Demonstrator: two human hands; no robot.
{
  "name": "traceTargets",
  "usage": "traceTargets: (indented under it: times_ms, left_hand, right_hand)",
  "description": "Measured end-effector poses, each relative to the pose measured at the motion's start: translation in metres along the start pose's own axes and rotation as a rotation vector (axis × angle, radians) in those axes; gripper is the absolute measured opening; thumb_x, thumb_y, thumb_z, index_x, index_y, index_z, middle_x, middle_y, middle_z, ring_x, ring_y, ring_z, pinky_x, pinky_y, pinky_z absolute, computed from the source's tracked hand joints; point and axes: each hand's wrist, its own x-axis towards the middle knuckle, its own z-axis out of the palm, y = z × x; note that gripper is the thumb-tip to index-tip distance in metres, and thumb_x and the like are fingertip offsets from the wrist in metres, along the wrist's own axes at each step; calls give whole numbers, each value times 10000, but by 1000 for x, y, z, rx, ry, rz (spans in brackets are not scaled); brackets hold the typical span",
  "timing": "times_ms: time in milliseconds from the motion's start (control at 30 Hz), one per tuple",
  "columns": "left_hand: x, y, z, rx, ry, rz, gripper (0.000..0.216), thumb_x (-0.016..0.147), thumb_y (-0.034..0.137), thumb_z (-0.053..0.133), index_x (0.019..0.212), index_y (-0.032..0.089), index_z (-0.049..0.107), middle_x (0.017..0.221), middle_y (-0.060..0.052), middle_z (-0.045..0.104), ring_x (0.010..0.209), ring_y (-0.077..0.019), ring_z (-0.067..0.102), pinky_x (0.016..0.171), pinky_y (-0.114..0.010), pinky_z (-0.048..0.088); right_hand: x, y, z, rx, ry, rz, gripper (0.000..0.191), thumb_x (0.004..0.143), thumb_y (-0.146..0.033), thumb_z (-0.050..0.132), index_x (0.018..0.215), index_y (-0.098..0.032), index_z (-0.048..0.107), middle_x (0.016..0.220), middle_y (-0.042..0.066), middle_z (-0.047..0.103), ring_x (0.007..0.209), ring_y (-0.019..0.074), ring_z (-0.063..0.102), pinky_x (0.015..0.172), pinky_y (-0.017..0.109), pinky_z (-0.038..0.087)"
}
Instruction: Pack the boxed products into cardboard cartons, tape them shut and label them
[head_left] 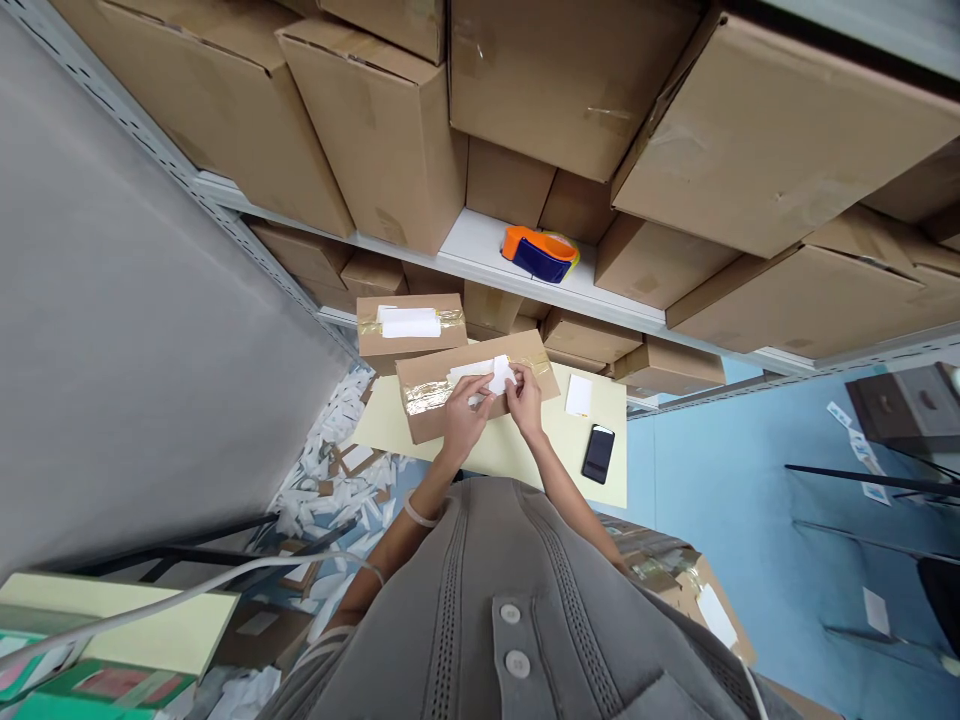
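Observation:
A cardboard box (421, 424) sealed with shiny clear tape lies across the pale yellow table (480, 460). Over its top, a small white paper label (501, 372) is pinched at its right side by my right hand (525, 400). The closed fingertips of my left hand (466, 408) grip its lower left side. Beneath, another white paper (465, 371) lies on the box, partly hidden by my fingers. Right behind stands a second taped box (412, 345) with a white label (409, 322) on top.
A white slip (578, 395) and a black phone (598, 453) lie at the table's right. An orange and blue tape dispenser (541, 253) sits on the shelf (469, 235) among stacked cartons. Crumpled white paper scraps (337, 470) cover the floor at left, beside a grey wall (150, 300).

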Motion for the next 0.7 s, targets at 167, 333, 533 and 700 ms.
traceTargets:
  times_ms: [167, 333, 533, 700]
  left_hand:
    - [5, -3, -3, 49, 90, -38, 244, 896, 324, 608, 1089, 230, 724, 1038, -49, 668, 891, -172, 633, 850, -316, 529]
    - [20, -18, -13, 221, 242, -118, 179, 872, 277, 635, 1010, 202, 721, 970, -71, 684, 916, -234, 591, 877, -382, 491]
    - [18, -31, -17, 464, 156, -148, 287, 854, 264, 645, 1137, 221, 657, 1168, -118, 663, 1131, -342, 542, 1014, -539, 374]
    - [6, -33, -9, 535, 151, -99, 347, 907, 319, 563, 1240, 227, 601, 1249, -143, 627, 1170, -351, 512, 1036, -547, 339]
  right_hand:
    - [-1, -1, -1, 11, -2, 7, 298, 895, -268, 481, 1160, -157, 560, 770, -3, 505, 678, 157, 502, 681, 270, 465]
    - [-2, -2, -2, -50, 5, -22, 313, 893, -236, 459, 1169, -154, 582, 800, 8, 513, 676, 160, 494, 726, 288, 466]
    - [-3, -6, 0, -194, -30, -63, 385, 914, -194, 411, 1244, -182, 607, 1004, 87, 588, 766, 194, 540, 840, 351, 478]
    - [-3, -9, 3, -295, -61, -19, 453, 924, -196, 376, 1318, -186, 599, 978, 96, 546, 736, 206, 547, 796, 358, 492]
